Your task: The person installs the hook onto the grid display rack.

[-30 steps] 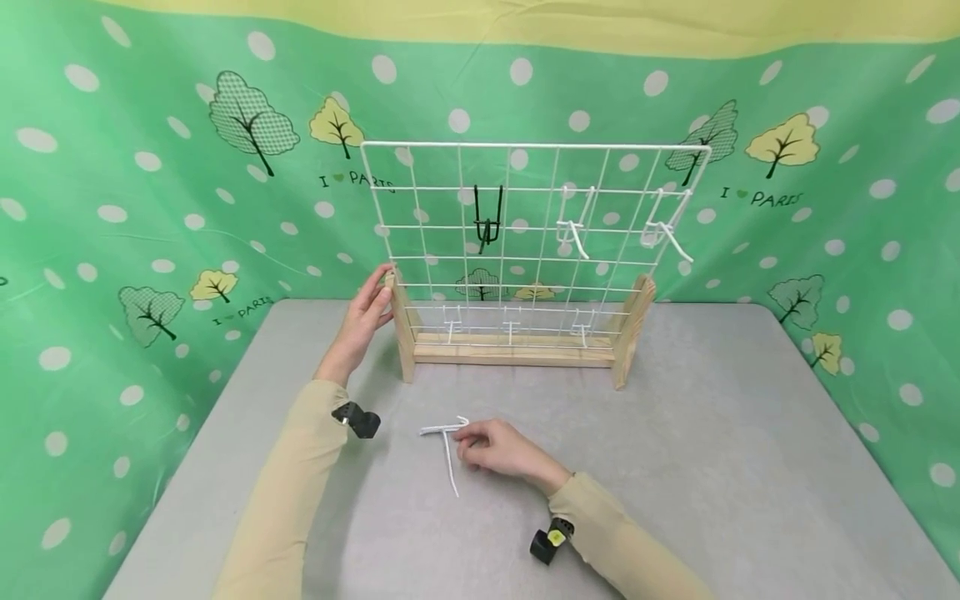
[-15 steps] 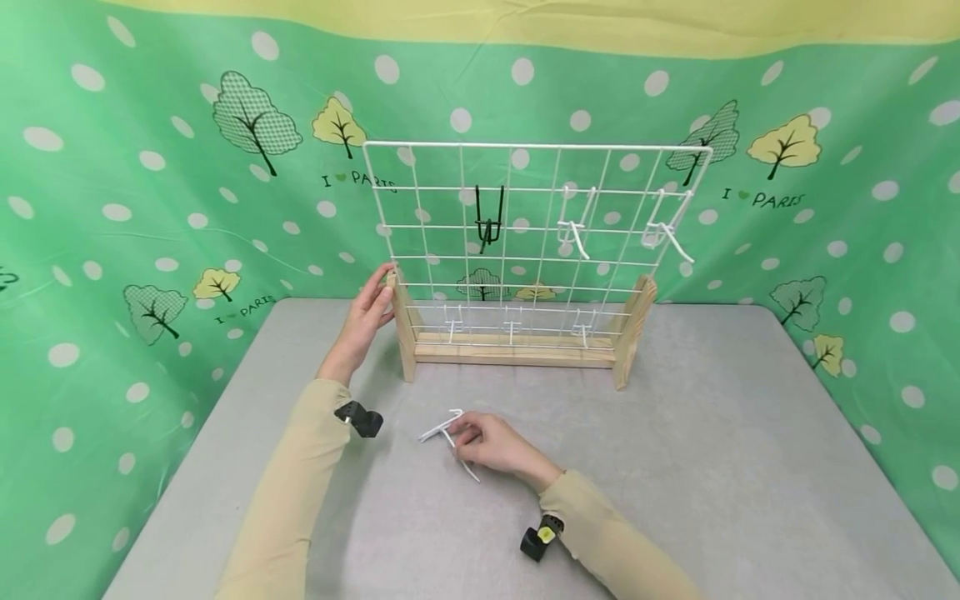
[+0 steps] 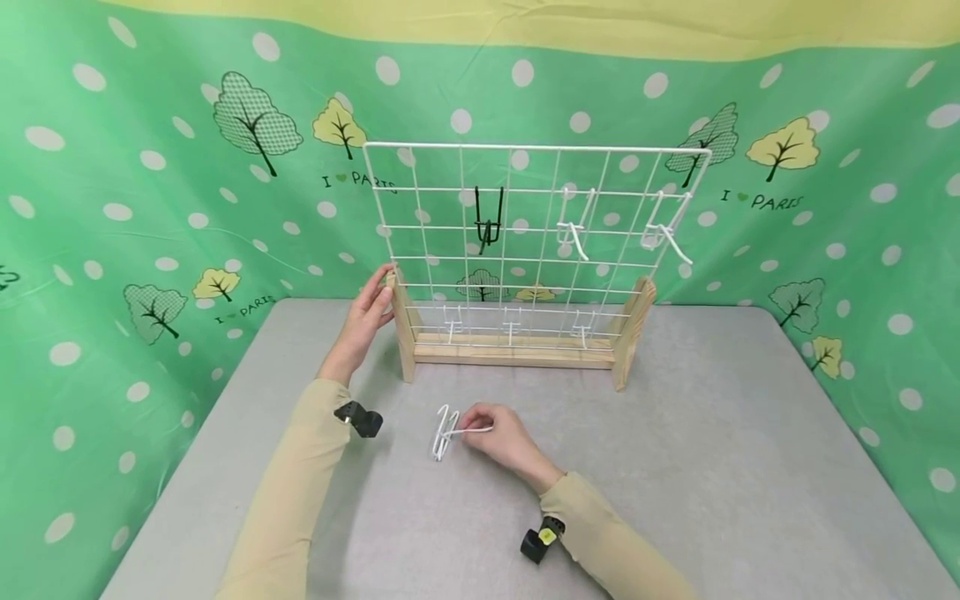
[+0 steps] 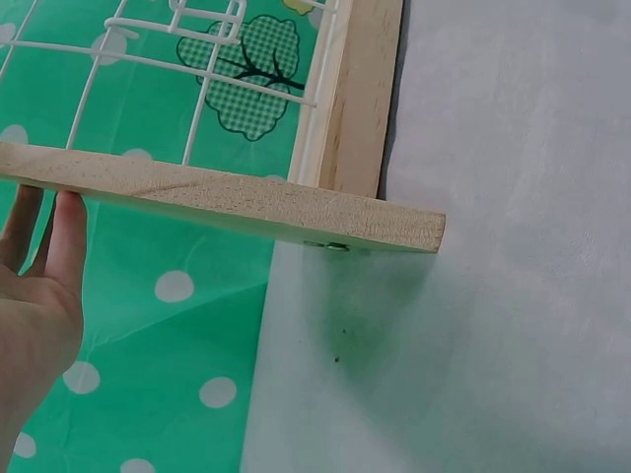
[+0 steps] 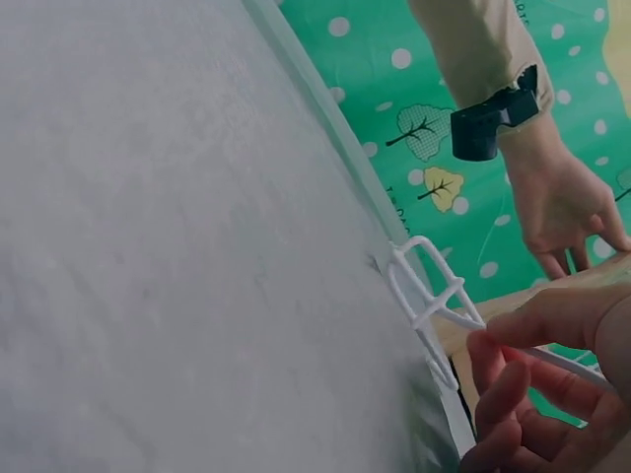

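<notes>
A white wire grid panel (image 3: 532,225) stands in a wooden base (image 3: 517,350) at the back of the grey table (image 3: 712,467). My left hand (image 3: 367,315) rests with straight fingers (image 4: 67,236) against the base's left wooden post (image 4: 246,202). My right hand (image 3: 491,429) pinches a white wire hook (image 3: 448,430) by its prong, lifted just above the table in front of the rack; the right wrist view shows the white wire hook (image 5: 434,305) between my fingertips (image 5: 513,340). On the grid hang a black hook (image 3: 487,218) and two white hooks (image 3: 573,229).
A green dotted cloth (image 3: 150,208) with tree prints surrounds the table on three sides. Small white clips (image 3: 512,323) sit along the grid's bottom row. A black wrist camera (image 3: 358,418) sits on each sleeve.
My right hand has picked the white hook up off the table and turned it, so its prong now points towards my fingers. The left hand has stayed on the post.
</notes>
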`<state>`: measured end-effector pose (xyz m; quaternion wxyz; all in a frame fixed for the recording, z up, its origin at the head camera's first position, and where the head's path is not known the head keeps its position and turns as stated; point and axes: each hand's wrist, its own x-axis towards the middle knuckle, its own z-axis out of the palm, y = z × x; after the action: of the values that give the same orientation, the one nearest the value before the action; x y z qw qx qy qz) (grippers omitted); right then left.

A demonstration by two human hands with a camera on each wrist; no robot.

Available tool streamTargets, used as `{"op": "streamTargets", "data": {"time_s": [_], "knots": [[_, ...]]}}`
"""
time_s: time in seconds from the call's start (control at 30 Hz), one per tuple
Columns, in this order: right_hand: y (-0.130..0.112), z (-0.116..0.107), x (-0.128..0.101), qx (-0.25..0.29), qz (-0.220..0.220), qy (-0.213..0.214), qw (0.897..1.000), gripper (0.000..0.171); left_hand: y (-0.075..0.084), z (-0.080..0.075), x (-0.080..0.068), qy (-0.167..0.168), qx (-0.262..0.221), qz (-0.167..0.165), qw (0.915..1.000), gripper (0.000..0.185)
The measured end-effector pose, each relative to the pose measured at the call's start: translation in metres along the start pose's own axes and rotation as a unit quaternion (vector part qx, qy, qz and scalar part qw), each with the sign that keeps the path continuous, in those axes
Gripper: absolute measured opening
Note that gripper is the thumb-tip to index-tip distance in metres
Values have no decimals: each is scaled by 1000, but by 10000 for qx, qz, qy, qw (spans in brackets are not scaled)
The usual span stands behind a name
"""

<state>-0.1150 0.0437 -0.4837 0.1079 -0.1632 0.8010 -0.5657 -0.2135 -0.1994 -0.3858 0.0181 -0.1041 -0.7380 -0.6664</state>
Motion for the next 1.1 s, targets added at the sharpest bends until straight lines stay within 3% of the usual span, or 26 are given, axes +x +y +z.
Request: {"op": "streamTargets", "data": {"time_s": [0.33, 0.43, 0.7, 1.1], "knots": [[-2, -4, 0, 506, -87, 662, 9965, 5, 1, 1, -1, 15, 18, -24, 10000, 48], [-2, -5, 0, 533, -28, 733, 9959, 6, -2, 1, 0, 42, -12, -11, 10000, 48], [-3, -8, 0, 630, -44, 855, 9943, 7, -28, -7, 11, 216, -178, 25, 9996, 48], [-6, -11, -1, 662, -25, 986, 9929, 6, -29, -1, 10, 521, -196, 292, 9980, 48]]}}
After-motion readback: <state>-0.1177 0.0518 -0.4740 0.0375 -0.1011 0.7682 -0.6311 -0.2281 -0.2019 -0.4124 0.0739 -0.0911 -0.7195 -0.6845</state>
